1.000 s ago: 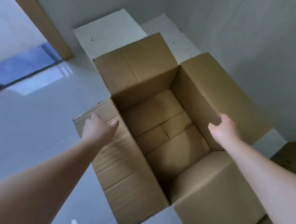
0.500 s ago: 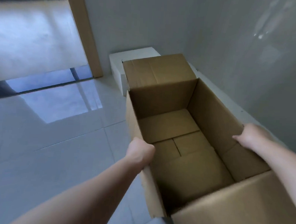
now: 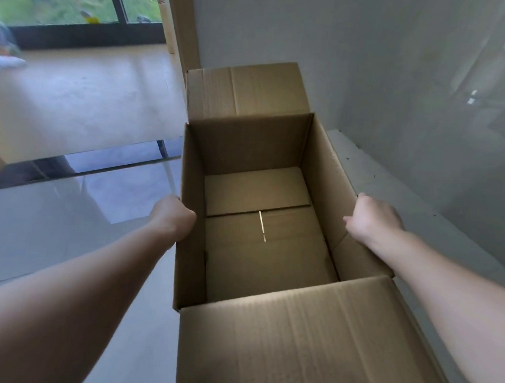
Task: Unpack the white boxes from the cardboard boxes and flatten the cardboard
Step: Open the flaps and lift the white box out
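The cardboard box (image 3: 262, 209) is empty; left hand (image 3: 172, 216) and right hand (image 3: 372, 218) seemingly grip its side walls, flattening remains.

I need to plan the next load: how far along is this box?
Done: the cardboard box is open and holds nothing; only its bottom flaps show. White boxes lie outside it by the wall. In hand: the left hand grips the left wall's rim and the right hand grips the right wall. Left: flattening, since the box still stands square with its bottom closed.
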